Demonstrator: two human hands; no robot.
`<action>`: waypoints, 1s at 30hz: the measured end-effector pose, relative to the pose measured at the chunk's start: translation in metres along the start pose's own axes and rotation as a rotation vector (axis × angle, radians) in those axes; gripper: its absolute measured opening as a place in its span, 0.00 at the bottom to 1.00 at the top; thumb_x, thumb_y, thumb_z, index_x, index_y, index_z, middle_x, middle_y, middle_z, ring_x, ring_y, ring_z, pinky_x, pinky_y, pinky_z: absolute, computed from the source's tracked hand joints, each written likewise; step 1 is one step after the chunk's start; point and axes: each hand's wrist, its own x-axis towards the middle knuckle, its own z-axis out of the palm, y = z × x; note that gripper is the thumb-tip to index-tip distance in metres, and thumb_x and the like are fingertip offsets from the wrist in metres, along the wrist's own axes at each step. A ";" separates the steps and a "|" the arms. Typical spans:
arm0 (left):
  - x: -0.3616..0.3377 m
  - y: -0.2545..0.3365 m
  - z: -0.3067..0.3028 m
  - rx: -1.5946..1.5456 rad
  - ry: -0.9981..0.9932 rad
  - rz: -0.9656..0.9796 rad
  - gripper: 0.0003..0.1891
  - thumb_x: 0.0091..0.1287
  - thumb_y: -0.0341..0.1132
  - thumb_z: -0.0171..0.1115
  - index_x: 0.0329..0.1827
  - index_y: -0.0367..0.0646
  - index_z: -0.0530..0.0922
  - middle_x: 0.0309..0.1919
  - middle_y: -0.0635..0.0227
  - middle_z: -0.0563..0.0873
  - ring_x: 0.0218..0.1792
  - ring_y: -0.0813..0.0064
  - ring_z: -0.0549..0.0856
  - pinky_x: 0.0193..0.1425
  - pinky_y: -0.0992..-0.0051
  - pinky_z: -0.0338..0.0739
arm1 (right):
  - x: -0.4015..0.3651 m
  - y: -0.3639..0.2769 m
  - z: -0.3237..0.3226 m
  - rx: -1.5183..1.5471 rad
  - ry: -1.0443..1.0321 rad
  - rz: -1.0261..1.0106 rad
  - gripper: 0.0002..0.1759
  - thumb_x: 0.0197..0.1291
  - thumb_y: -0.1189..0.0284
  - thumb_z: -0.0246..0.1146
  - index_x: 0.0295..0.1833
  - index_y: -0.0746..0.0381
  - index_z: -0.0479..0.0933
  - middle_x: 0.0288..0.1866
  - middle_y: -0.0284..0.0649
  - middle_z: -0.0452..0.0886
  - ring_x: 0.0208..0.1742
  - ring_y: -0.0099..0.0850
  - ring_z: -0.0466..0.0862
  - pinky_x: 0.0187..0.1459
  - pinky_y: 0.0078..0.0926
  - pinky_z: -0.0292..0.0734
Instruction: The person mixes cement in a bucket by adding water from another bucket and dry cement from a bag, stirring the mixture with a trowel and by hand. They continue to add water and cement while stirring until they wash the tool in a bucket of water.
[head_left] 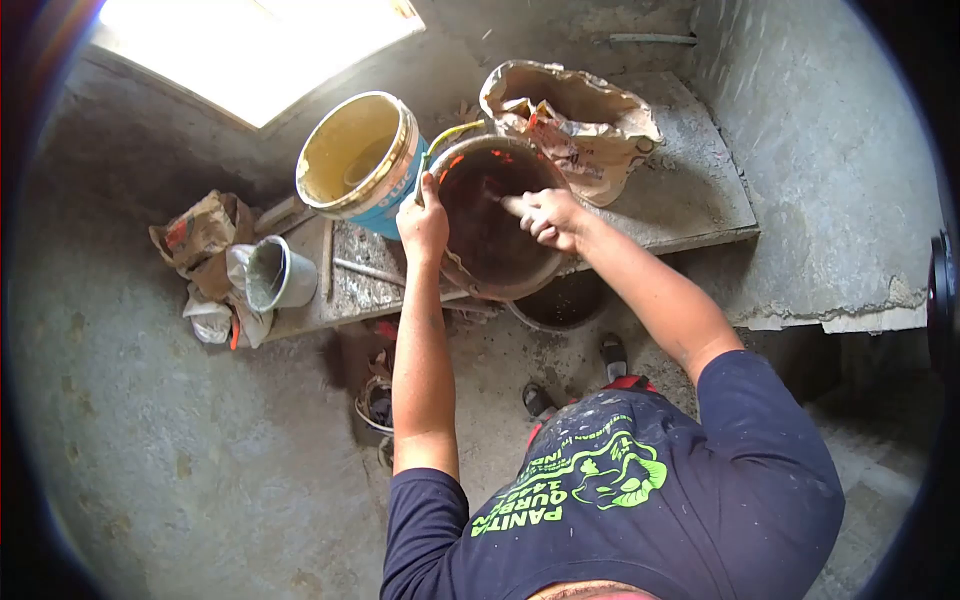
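Observation:
A dark bucket (560, 268) is tipped, with its open mouth facing me and a yellow-green handle (458, 132) at its upper left. My left hand (423, 222) is closed on the left side of its rim, by the handle. Over the bucket's mouth, my right hand (552, 219) is closed around a pale handle-like end (513, 205) that points into the bucket. The far part of that tool is blurred in the shadow, so its kind does not show.
Left of the bucket stands a blue-and-white pail (385, 205); behind it, an open paper sack (585, 150). A smaller grey pail (292, 278) and crumpled bags (205, 240) sit on the concrete ledge (690, 190). Below is another dark tub (562, 305), near my feet.

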 end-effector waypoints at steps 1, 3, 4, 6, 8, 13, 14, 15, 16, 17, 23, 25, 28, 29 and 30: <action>0.001 0.001 -0.002 -0.004 -0.033 -0.046 0.31 0.81 0.57 0.52 0.49 0.33 0.87 0.40 0.42 0.90 0.48 0.45 0.88 0.55 0.57 0.78 | -0.004 0.001 -0.003 -0.084 0.051 -0.050 0.18 0.79 0.63 0.45 0.31 0.50 0.70 0.22 0.27 0.65 0.13 0.12 0.57 0.12 0.12 0.46; -0.001 0.002 0.000 -0.047 -0.024 -0.005 0.31 0.81 0.57 0.51 0.50 0.32 0.87 0.40 0.42 0.90 0.47 0.46 0.89 0.56 0.58 0.78 | 0.000 0.013 0.003 -0.309 0.129 -0.239 0.16 0.73 0.66 0.54 0.28 0.54 0.75 0.23 0.31 0.71 0.12 0.14 0.60 0.11 0.18 0.49; -0.004 0.005 0.002 -0.067 -0.018 0.007 0.31 0.81 0.56 0.51 0.51 0.32 0.86 0.40 0.43 0.90 0.47 0.48 0.89 0.56 0.59 0.78 | 0.008 0.021 0.006 -0.537 0.201 -0.291 0.13 0.72 0.65 0.56 0.36 0.58 0.80 0.28 0.38 0.78 0.17 0.23 0.71 0.17 0.25 0.63; -0.004 0.009 0.005 -0.077 -0.007 -0.032 0.32 0.81 0.57 0.50 0.51 0.31 0.86 0.42 0.44 0.91 0.49 0.49 0.89 0.57 0.59 0.78 | 0.010 0.028 0.024 -0.951 0.259 -0.444 0.17 0.70 0.63 0.59 0.52 0.64 0.84 0.43 0.50 0.87 0.36 0.39 0.86 0.38 0.36 0.81; 0.003 0.004 0.005 -0.075 0.034 -0.049 0.34 0.81 0.59 0.49 0.51 0.30 0.87 0.43 0.43 0.91 0.49 0.49 0.89 0.58 0.58 0.78 | -0.002 0.027 0.040 -1.195 0.158 -0.470 0.24 0.67 0.64 0.60 0.64 0.64 0.82 0.63 0.59 0.81 0.70 0.52 0.79 0.70 0.42 0.74; 0.010 -0.022 -0.008 -0.085 0.044 -0.144 0.36 0.81 0.62 0.47 0.49 0.30 0.85 0.37 0.51 0.89 0.41 0.57 0.86 0.52 0.60 0.78 | -0.026 -0.008 0.059 -1.921 0.117 -0.420 0.16 0.62 0.68 0.60 0.51 0.61 0.87 0.46 0.50 0.90 0.51 0.49 0.89 0.55 0.46 0.85; 0.008 -0.021 -0.008 -0.095 0.046 -0.146 0.36 0.81 0.62 0.47 0.49 0.30 0.85 0.37 0.51 0.89 0.41 0.57 0.86 0.52 0.60 0.78 | -0.033 -0.018 0.064 -1.999 0.172 -0.472 0.13 0.59 0.68 0.65 0.45 0.61 0.87 0.45 0.49 0.90 0.49 0.47 0.90 0.53 0.44 0.86; 0.005 -0.021 -0.010 -0.103 0.048 -0.148 0.36 0.81 0.61 0.47 0.49 0.31 0.85 0.37 0.52 0.89 0.41 0.58 0.86 0.52 0.60 0.78 | -0.036 -0.027 0.064 -2.003 0.182 -0.476 0.13 0.59 0.68 0.65 0.45 0.61 0.87 0.45 0.49 0.90 0.49 0.47 0.90 0.53 0.44 0.86; 0.002 -0.021 -0.011 -0.111 0.051 -0.144 0.36 0.81 0.61 0.47 0.49 0.31 0.85 0.37 0.52 0.89 0.41 0.58 0.86 0.52 0.60 0.78 | -0.036 -0.036 0.064 -2.120 0.218 -0.506 0.14 0.58 0.68 0.66 0.46 0.61 0.88 0.47 0.48 0.91 0.50 0.44 0.91 0.53 0.44 0.86; -0.002 -0.015 -0.013 -0.111 0.055 -0.169 0.35 0.81 0.61 0.48 0.50 0.31 0.86 0.37 0.52 0.89 0.41 0.58 0.86 0.52 0.60 0.78 | -0.038 -0.043 0.064 -2.240 0.252 -0.538 0.15 0.56 0.67 0.68 0.47 0.61 0.89 0.48 0.47 0.91 0.51 0.41 0.91 0.53 0.43 0.87; -0.008 -0.012 -0.013 -0.131 0.049 -0.071 0.33 0.82 0.60 0.49 0.50 0.33 0.86 0.37 0.56 0.90 0.40 0.64 0.84 0.51 0.62 0.78 | -0.059 -0.024 0.061 -2.301 0.165 -0.274 0.15 0.58 0.69 0.68 0.50 0.59 0.89 0.50 0.46 0.91 0.54 0.40 0.91 0.54 0.40 0.87; -0.015 -0.003 -0.018 -0.122 -0.043 -0.111 0.32 0.82 0.58 0.50 0.51 0.33 0.86 0.37 0.58 0.90 0.39 0.66 0.84 0.50 0.63 0.78 | -0.057 -0.009 0.063 -2.266 0.146 -0.181 0.16 0.58 0.68 0.68 0.51 0.60 0.88 0.51 0.46 0.91 0.54 0.39 0.91 0.55 0.40 0.87; -0.010 -0.015 -0.017 -0.143 -0.023 -0.117 0.32 0.82 0.57 0.50 0.51 0.32 0.86 0.35 0.58 0.89 0.38 0.67 0.83 0.49 0.64 0.77 | -0.048 0.018 0.064 -2.092 0.172 -0.225 0.16 0.57 0.66 0.67 0.48 0.63 0.88 0.47 0.49 0.91 0.52 0.43 0.91 0.53 0.43 0.87; -0.009 -0.019 -0.014 -0.194 0.015 -0.112 0.32 0.82 0.57 0.50 0.50 0.31 0.86 0.35 0.59 0.89 0.37 0.68 0.83 0.49 0.65 0.77 | -0.042 0.027 0.059 -1.988 0.201 -0.265 0.15 0.57 0.66 0.65 0.44 0.65 0.88 0.43 0.51 0.91 0.49 0.46 0.91 0.52 0.45 0.87; -0.014 -0.009 -0.021 -0.186 0.022 -0.179 0.32 0.82 0.58 0.50 0.50 0.31 0.86 0.35 0.59 0.88 0.38 0.67 0.83 0.49 0.64 0.77 | -0.032 0.034 0.050 -1.943 0.214 -0.296 0.15 0.59 0.65 0.64 0.42 0.64 0.88 0.43 0.51 0.90 0.49 0.48 0.91 0.52 0.46 0.87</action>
